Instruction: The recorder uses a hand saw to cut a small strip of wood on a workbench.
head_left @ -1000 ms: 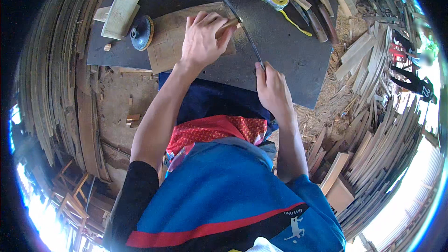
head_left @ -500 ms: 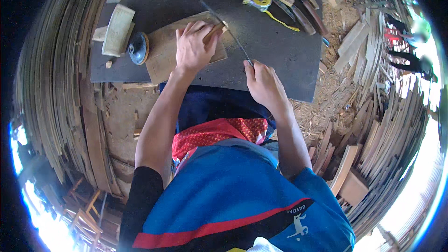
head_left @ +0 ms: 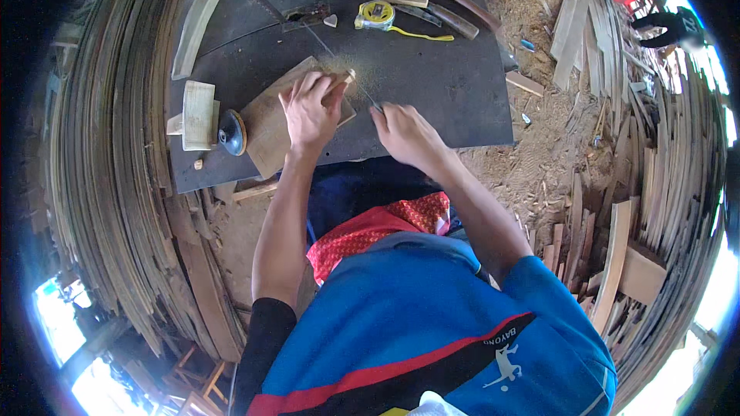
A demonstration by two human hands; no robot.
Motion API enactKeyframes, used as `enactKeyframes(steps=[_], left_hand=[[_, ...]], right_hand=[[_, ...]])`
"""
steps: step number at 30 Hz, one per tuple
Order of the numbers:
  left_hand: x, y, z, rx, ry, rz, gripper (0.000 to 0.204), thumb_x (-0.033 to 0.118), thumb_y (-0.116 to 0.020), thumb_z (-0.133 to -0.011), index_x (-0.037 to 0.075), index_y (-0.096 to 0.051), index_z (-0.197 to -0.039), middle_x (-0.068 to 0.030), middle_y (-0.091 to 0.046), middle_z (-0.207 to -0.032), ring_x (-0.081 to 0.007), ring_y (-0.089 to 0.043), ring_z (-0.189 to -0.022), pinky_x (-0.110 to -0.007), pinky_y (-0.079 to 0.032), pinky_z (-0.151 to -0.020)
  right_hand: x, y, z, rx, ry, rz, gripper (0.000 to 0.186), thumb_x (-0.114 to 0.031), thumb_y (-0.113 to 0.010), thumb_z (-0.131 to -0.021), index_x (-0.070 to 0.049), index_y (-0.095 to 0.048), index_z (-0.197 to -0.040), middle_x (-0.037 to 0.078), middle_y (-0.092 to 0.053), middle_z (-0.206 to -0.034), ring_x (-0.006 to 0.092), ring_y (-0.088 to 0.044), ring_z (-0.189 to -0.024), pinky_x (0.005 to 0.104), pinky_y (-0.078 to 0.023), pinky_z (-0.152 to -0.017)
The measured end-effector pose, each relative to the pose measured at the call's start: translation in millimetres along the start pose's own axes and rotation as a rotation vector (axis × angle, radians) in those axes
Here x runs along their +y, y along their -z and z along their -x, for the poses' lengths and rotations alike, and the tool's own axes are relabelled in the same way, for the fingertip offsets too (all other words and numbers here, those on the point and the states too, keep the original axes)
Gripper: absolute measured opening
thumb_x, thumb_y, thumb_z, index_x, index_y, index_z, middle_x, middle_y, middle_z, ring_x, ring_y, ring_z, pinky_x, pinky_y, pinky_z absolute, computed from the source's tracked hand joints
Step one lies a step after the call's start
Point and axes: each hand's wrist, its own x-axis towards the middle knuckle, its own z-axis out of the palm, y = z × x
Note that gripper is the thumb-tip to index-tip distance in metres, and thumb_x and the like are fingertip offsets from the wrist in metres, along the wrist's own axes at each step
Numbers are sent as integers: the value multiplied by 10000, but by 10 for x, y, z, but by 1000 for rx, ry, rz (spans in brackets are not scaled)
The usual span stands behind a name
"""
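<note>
My left hand (head_left: 313,114) is closed around a small piece of wood (head_left: 350,77), its pale end poking out past the fingers. Beneath it a flat brown board (head_left: 266,127) lies on the dark tabletop. With closed fingers my right hand (head_left: 410,131) grips the near end of a long thin metal tool (head_left: 318,41), a file or a saw blade. The tool slants away to the far left, passing close by the wood's pale end; I cannot tell whether they touch. Fine wood dust (head_left: 362,62) is scattered around that end.
Left of the board are a round dark sanding pad (head_left: 232,132) and a pale wood block (head_left: 199,115). A yellow tape measure (head_left: 375,15) lies farther back, near several handled tools (head_left: 453,21). Stacked planks (head_left: 116,162) line the left side; shavings (head_left: 493,177) cover the floor at right.
My right hand has pushed the thin tool forward and come closer to my left hand. The left hand still grips the wood. The view has shifted, showing more of the table's far side.
</note>
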Motion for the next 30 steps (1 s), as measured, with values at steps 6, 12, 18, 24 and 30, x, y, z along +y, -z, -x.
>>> enactKeyframes(steps=[6,12,18,24,30], left_hand=[[-53,-53,14,0,108,-33,142,257,-696,-901,173,-720,-1014,-8,-671,-1012,-243,-635,-974,-448,-395,-885],[-90,-29,21,-6,92,21,136,231,-693,-900,181,-719,-1023,-14,-666,-1006,-254,-635,-984,-453,-399,-880],[-35,9,-11,-61,94,29,136,227,-691,-902,174,-732,-1020,-13,-669,-982,-251,-629,-985,-452,-402,-867],[-73,20,1,-138,153,32,221,334,-689,-912,145,-743,-1012,-22,-669,-976,-270,-616,-987,-462,-394,-869],[-58,13,1,-102,123,55,238,351,-679,-922,148,-747,-1025,-21,-667,-982,-263,-615,-988,-456,-392,-872]], right_hand=[[20,-15,-70,-113,-87,-1,293,-206,-471,-1020,-16,-662,-1136,262,-666,-989,475,-644,-931,564,-504,-814],[-202,281,18,-182,-185,-35,286,-206,-509,-1013,20,-663,-1094,277,-664,-1013,480,-642,-920,573,-504,-777],[-42,267,-222,-110,85,6,342,-256,-520,-1031,44,-653,-932,285,-662,-789,510,-644,-790,558,-516,-717],[-339,281,-468,-150,-179,-15,459,-316,-467,-1032,57,-674,-863,328,-680,-863,508,-675,-849,562,-554,-823],[-342,190,-557,-114,-195,13,429,-307,-485,-1016,35,-690,-859,315,-689,-850,477,-696,-840,540,-571,-805]])
